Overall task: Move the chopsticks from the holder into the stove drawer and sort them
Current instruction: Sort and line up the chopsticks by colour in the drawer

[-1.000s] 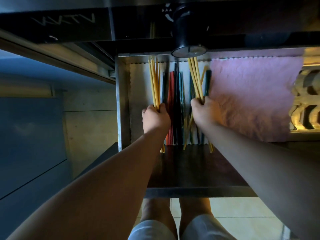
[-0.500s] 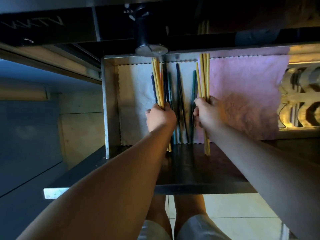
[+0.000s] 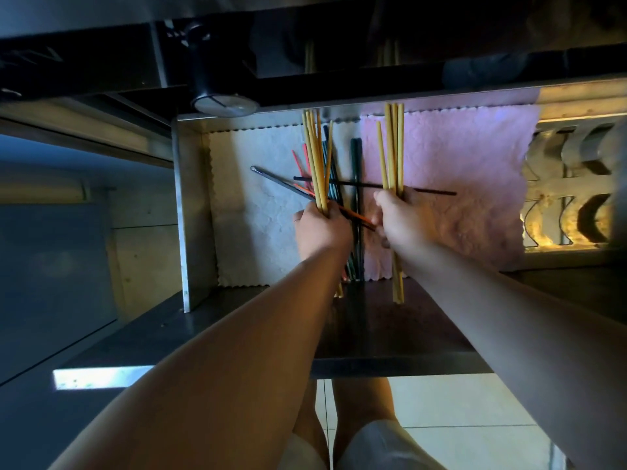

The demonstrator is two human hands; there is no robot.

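The metal stove drawer (image 3: 191, 212) stands pulled out, lined with a white cloth (image 3: 244, 205) on the left and a pink cloth (image 3: 468, 184) on the right. My left hand (image 3: 320, 232) grips a bundle of yellow chopsticks (image 3: 315, 157) over the white cloth's right edge. My right hand (image 3: 403, 222) grips a second yellow bundle (image 3: 393, 147) over the pink cloth's left edge. Between and under the hands lie loose dark, green and red chopsticks (image 3: 356, 171), several crossed at angles, one black stick lying sideways across both cloths.
A black stove knob (image 3: 222, 96) juts out above the drawer's back left. A dark shelf (image 3: 390, 327) runs in front of the drawer. Metal racks (image 3: 573, 198) show at the right. My legs and the tiled floor (image 3: 458, 418) are below.
The two yellow bundles have moved further apart. The loose dark and red chopsticks, earlier lying parallel, now lie scattered and crossed, with one black stick sideways.
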